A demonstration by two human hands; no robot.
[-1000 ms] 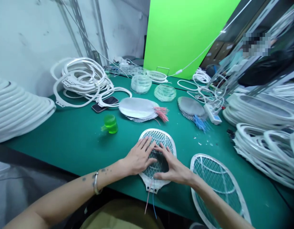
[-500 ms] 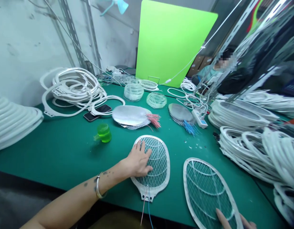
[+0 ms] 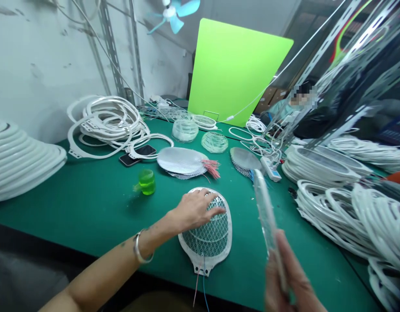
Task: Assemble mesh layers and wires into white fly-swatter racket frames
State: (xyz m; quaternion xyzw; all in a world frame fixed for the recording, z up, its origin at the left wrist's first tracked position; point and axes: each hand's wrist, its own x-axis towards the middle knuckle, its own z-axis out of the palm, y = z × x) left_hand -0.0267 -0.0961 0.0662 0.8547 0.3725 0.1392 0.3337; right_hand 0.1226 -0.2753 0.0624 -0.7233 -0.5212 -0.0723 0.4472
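A green-matted counter (image 3: 73, 216) fills the view, with a lime-green board (image 3: 239, 71) standing beyond its far edge and a person (image 3: 304, 104) past the far right corner. Big stacks of white plastic swatter rims (image 3: 320, 167) crowd the right edge, a nested stack of rims (image 3: 21, 160) sits at the left edge, and a loose heap of white rings (image 3: 105, 123) lies toward the far left corner.

Mid-counter lie a pile of mesh panels with pink wires (image 3: 182, 162) and a pile with blue wires (image 3: 243, 162), with a power strip (image 3: 270, 169) just behind the blue wires. Further left are a phone (image 3: 135, 157) partly under a white ring and a green plastic cup (image 3: 146, 182).

Near the front edge, left of centre, a meshed swatter head (image 3: 203, 240) lies flat, its long axis running roughly front to back, rounded end toward the far edge. 2 wires, red (image 3: 196, 292) and blue (image 3: 204, 292), trail from its neck over the front edge. The left hand (image 3: 196, 210) rests open on its far half, fingers spread, a metal bangle (image 3: 142, 251) on the wrist. The right hand (image 3: 287, 281) grips a swatter frame (image 3: 265, 212) closed around its lower end, holding it edge-on above the counter, its long axis tilted up and away.
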